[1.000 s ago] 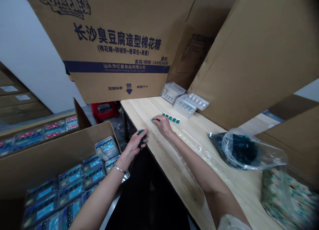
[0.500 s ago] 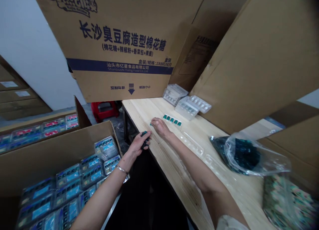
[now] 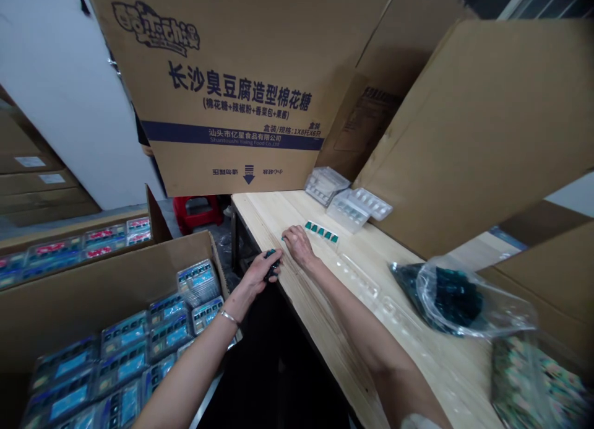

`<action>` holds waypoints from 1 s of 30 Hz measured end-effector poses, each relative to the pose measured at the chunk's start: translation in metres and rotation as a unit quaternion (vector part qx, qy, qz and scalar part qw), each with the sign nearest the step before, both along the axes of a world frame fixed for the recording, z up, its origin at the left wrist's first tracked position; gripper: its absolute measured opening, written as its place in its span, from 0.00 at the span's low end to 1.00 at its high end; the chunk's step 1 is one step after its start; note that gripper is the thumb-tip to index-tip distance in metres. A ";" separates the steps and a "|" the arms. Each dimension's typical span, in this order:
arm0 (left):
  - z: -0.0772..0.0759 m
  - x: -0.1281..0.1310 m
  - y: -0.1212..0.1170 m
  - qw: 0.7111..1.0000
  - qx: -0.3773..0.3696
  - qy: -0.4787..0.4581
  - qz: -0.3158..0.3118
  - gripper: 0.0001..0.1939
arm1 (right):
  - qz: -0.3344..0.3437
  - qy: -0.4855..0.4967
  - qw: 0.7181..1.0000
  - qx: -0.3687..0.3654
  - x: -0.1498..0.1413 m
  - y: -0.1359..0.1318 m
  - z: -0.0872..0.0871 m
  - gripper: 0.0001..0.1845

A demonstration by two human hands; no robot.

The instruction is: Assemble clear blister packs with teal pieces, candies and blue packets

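Cardboard cartons crowd this storeroom, and your work happens at the pale wooden table [image 3: 445, 379]. A big printed carton [image 3: 232, 95] stands at the table's far end, with a red stool [image 3: 197, 212] on the floor just beyond the table's near-left corner.

Left of the table, an open cardboard box [image 3: 116, 280] is packed with flat clear packs with blue labels [image 3: 123, 336], laid in overlapping rows. Another box of packs [image 3: 69, 252] sits farther left of the table. On the table's far end, clear plastic trays [image 3: 348, 209] lie in loose stacks against the cartons. Another clear tray [image 3: 357, 277] lies flat on the table, just beside your right forearm. Toward the right end of the table sits a clear plastic bag [image 3: 450, 299] filled with dark teal pieces, and beyond it a bag of patterned packets [image 3: 533, 379].

Your left hand [image 3: 255, 277], wearing a bracelet [image 3: 228, 317], is at the table's near edge, its fingers curled around a small clump of teal pieces [image 3: 273, 265]. Your right hand [image 3: 297, 246] rests on the table with its fingers close together, bent slightly downward. Whether they pinch anything is too small to tell. Just beyond those fingers, a neat row of teal pieces [image 3: 321, 231] lies on the table.
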State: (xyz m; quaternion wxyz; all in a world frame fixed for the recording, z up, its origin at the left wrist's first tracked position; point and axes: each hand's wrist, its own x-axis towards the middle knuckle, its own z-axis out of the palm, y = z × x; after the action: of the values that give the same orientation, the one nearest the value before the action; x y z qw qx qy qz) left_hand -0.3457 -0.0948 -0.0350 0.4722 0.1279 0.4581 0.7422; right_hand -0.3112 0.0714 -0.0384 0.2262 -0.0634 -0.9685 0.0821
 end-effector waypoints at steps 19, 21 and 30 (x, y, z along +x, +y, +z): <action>0.002 -0.013 0.010 0.998 -0.030 0.055 0.023 0.18 | 0.092 0.024 0.990 -0.108 -0.018 0.031 0.008 0.09; 0.002 -0.013 0.010 0.998 -0.031 0.055 0.021 0.18 | 0.090 0.020 0.990 -0.110 -0.017 0.031 0.007 0.09; 0.003 -0.011 0.009 0.998 -0.028 0.057 0.023 0.18 | 0.047 0.036 0.993 -0.104 -0.005 0.022 0.003 0.09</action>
State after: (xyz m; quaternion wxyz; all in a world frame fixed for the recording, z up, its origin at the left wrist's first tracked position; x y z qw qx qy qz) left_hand -0.3571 -0.0855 -0.0321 0.4314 0.1462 0.5082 0.7309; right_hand -0.3162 0.0932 -0.0359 0.2487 -0.0379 -0.9480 0.1949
